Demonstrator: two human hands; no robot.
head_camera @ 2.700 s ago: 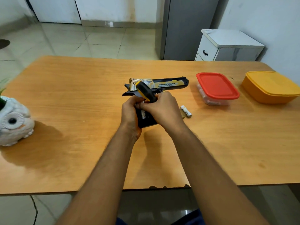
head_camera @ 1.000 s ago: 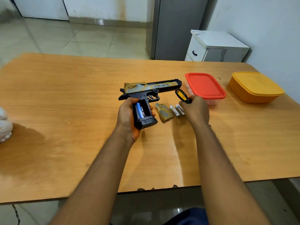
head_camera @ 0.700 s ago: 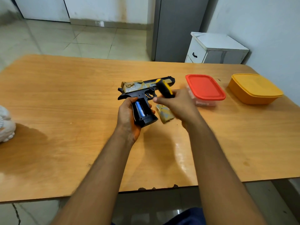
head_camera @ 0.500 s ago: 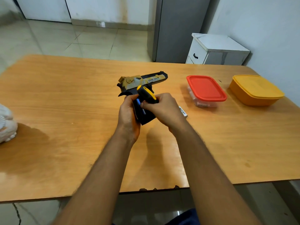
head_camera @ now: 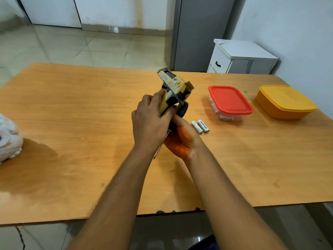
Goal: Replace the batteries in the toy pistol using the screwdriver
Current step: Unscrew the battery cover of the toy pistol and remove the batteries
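The yellow-and-black toy pistol [head_camera: 173,87] is lifted above the wooden table [head_camera: 72,123], tilted over with its barrel pointing away from me. My left hand [head_camera: 149,121] grips it around the handle. My right hand [head_camera: 182,141] sits palm up just under the pistol's grip and holds the screwdriver [head_camera: 182,110]. Its dark handle end shows beside the pistol, and its thin metal shaft pokes out down-left between my wrists. The battery bay is hidden by my hands. Two AA batteries [head_camera: 200,126] lie side by side on the table just right of my right hand.
A clear box with a red lid [head_camera: 229,100] and a yellow lidded box [head_camera: 284,101] stand at the right. A white owl-shaped pot [head_camera: 9,139] sits at the left edge. Behind the table are a white cabinet [head_camera: 241,58] and a grey appliance [head_camera: 198,33].
My left hand has turned the pistol over so its barrel now points away. My right hand, with the screwdriver, has dropped from on top of the grip to below it, palm up.
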